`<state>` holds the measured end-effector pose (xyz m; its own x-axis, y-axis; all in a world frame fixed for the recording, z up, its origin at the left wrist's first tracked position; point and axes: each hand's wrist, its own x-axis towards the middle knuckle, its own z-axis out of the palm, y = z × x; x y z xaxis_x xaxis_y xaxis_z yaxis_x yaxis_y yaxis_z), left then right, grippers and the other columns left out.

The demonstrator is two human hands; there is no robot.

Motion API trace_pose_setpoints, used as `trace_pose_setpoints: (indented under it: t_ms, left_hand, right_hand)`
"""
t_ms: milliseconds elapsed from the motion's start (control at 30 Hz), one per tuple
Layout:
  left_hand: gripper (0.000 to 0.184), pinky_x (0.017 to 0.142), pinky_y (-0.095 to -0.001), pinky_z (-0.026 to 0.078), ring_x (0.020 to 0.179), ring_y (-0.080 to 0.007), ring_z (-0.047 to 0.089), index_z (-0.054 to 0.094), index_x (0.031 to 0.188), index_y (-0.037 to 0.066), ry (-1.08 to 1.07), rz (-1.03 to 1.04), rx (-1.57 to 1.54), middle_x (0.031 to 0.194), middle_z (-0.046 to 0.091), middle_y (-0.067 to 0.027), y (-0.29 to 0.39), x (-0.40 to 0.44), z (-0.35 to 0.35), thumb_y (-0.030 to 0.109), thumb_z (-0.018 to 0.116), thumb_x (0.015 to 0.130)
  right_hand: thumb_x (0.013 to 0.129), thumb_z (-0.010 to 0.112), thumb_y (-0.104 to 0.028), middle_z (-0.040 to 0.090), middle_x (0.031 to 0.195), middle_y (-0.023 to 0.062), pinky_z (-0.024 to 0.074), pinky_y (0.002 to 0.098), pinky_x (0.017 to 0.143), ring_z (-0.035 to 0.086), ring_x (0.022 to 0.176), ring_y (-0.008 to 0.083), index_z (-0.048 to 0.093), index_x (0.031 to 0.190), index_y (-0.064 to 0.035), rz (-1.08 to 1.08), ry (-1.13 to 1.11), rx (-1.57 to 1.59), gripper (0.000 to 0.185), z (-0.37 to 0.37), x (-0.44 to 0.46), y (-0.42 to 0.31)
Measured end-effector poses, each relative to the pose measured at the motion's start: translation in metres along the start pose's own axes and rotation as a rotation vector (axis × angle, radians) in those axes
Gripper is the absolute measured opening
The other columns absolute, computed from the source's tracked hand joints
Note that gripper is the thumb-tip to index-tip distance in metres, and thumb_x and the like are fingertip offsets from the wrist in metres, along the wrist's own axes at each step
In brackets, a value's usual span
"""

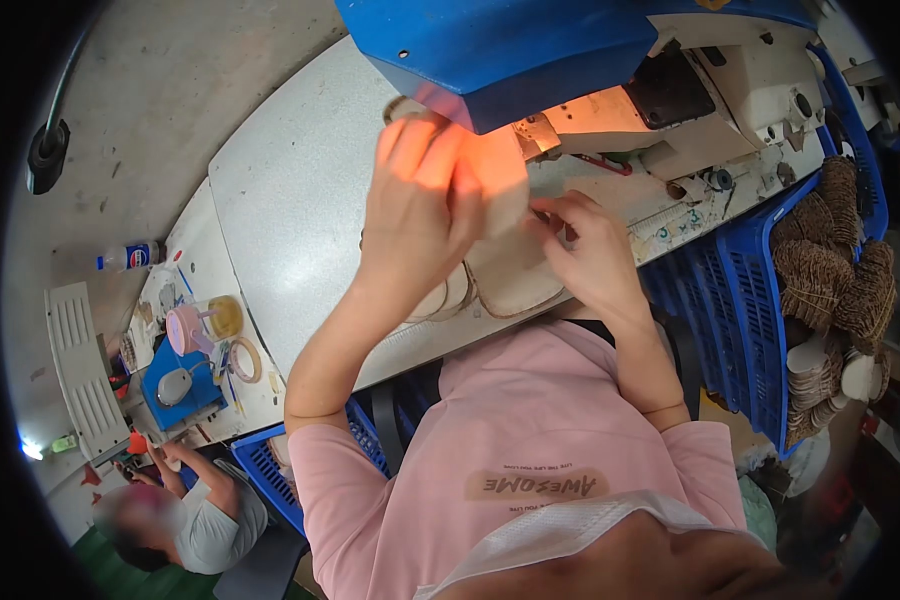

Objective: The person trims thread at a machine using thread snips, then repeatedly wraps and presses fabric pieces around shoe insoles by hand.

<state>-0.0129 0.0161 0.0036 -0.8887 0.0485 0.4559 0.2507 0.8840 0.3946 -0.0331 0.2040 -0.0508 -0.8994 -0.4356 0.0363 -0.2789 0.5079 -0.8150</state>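
Observation:
My left hand [420,195] is closed around a pale, rounded, flat piece [502,185], its thumb lying along the face. Orange light falls on the piece and on my fingers beneath the blue machine head [530,70]. At the right side of that piece, my right hand [585,245] has its thumb and forefinger pinched together; what is between them is too small to make out. Just below both hands, more pale, insole-like pieces [515,285] lie overlapping on the white worktable [300,220], close to its front edge.
To the right, a blue crate [720,300] stands beside bundles of brown-edged pieces [815,270]. On the left are a jar of yellowish liquid [225,316], a tape roll [245,360] and a bottle [128,257]. Another person [210,515] sits at the lower left.

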Motion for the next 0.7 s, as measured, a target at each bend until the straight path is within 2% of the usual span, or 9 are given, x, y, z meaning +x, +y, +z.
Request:
trace_pose_setpoints:
  t_ms: [67, 167, 267, 367, 433, 467, 567, 600, 700]
  left_hand:
    - [0.031, 0.089, -0.0430, 0.045, 0.104, -0.0372, 0.052, 0.063, 0.105, -0.006, 0.001, -0.026, -0.025, 0.110, 0.057, -0.0194, -0.005, -0.003, -0.002, 0.000, 0.055, 0.076]
    - [0.033, 0.090, -0.0420, 0.046, 0.105, -0.0374, 0.055, 0.064, 0.105, -0.005, 0.170, 0.039, 0.007, 0.111, 0.060, -0.0185, -0.007, -0.019, -0.002, -0.002, 0.055, 0.074]
    - [0.034, 0.091, -0.0403, 0.046, 0.103, -0.0374, 0.058, 0.065, 0.106, -0.003, 0.128, -0.115, -0.054, 0.111, 0.063, -0.0171, -0.001, -0.045, -0.018, -0.004, 0.054, 0.073]
    - [0.036, 0.090, -0.0386, 0.047, 0.101, -0.0364, 0.060, 0.066, 0.107, -0.001, 0.144, -0.167, -0.136, 0.109, 0.065, -0.0170, -0.018, -0.084, -0.013, -0.004, 0.053, 0.073]
    - [0.037, 0.089, -0.0375, 0.048, 0.101, -0.0341, 0.061, 0.067, 0.107, 0.001, 0.032, -0.345, -0.214, 0.109, 0.065, -0.0159, -0.028, -0.116, 0.004, -0.004, 0.054, 0.073]
    - [0.035, 0.094, -0.0429, 0.044, 0.106, -0.0327, 0.059, 0.066, 0.107, 0.003, -0.041, -0.419, -0.232, 0.113, 0.063, -0.0148, -0.035, -0.133, 0.015, -0.002, 0.056, 0.074]
    - [0.033, 0.100, -0.0512, 0.038, 0.111, -0.0327, 0.056, 0.065, 0.107, 0.003, -0.138, -0.344, -0.074, 0.118, 0.060, -0.0137, -0.041, -0.153, 0.030, 0.002, 0.059, 0.075]
    - [0.031, 0.103, -0.0558, 0.032, 0.114, -0.0327, 0.053, 0.065, 0.107, 0.003, -0.156, -0.325, -0.029, 0.122, 0.058, -0.0140, -0.039, -0.154, 0.031, 0.003, 0.059, 0.077]
    - [0.031, 0.101, -0.0507, 0.036, 0.109, -0.0322, 0.056, 0.065, 0.107, 0.003, -0.108, -0.315, -0.011, 0.118, 0.060, -0.0129, -0.035, -0.147, 0.031, 0.000, 0.058, 0.076]
  right_hand:
    - [0.081, 0.066, -0.012, 0.063, 0.099, 0.0171, 0.0503, 0.0406, 0.075, 0.063, 0.084, 0.0330, 0.065, 0.107, 0.0000, -0.006, -0.048, -0.102, 0.029, 0.002, -0.002, 0.000]
    - [0.080, 0.066, -0.012, 0.060, 0.104, 0.0171, 0.0495, 0.0428, 0.080, 0.060, 0.094, 0.0352, 0.061, 0.112, -0.0001, -0.007, -0.041, -0.160, 0.034, 0.007, -0.007, -0.001]
    - [0.080, 0.067, -0.011, 0.059, 0.101, 0.0162, 0.0496, 0.0420, 0.080, 0.058, 0.096, 0.0345, 0.059, 0.110, -0.0003, -0.038, -0.021, -0.186, 0.033, 0.009, -0.008, -0.003]
    - [0.079, 0.068, -0.009, 0.058, 0.097, 0.0154, 0.0494, 0.0422, 0.080, 0.058, 0.097, 0.0340, 0.058, 0.105, -0.0008, -0.074, -0.002, -0.202, 0.029, 0.009, -0.007, -0.005]
    - [0.078, 0.068, -0.007, 0.057, 0.096, 0.0153, 0.0490, 0.0426, 0.080, 0.057, 0.096, 0.0337, 0.058, 0.102, -0.0012, -0.090, 0.006, -0.208, 0.026, 0.010, -0.006, -0.004]
    - [0.078, 0.068, -0.006, 0.057, 0.095, 0.0151, 0.0484, 0.0428, 0.081, 0.057, 0.096, 0.0338, 0.058, 0.101, -0.0010, -0.075, -0.015, -0.190, 0.026, 0.009, -0.004, -0.005]
    - [0.078, 0.068, -0.005, 0.057, 0.094, 0.0148, 0.0466, 0.0435, 0.082, 0.056, 0.095, 0.0343, 0.057, 0.098, -0.0002, -0.047, -0.083, -0.153, 0.024, 0.006, 0.002, -0.004]
    - [0.078, 0.067, -0.005, 0.056, 0.094, 0.0147, 0.0459, 0.0438, 0.082, 0.056, 0.094, 0.0345, 0.056, 0.096, 0.0000, -0.049, -0.112, -0.149, 0.022, 0.005, 0.004, -0.003]
    - [0.079, 0.065, -0.003, 0.057, 0.092, 0.0150, 0.0444, 0.0438, 0.081, 0.055, 0.093, 0.0349, 0.053, 0.091, 0.0006, -0.154, -0.118, -0.120, 0.017, 0.009, 0.001, 0.002]
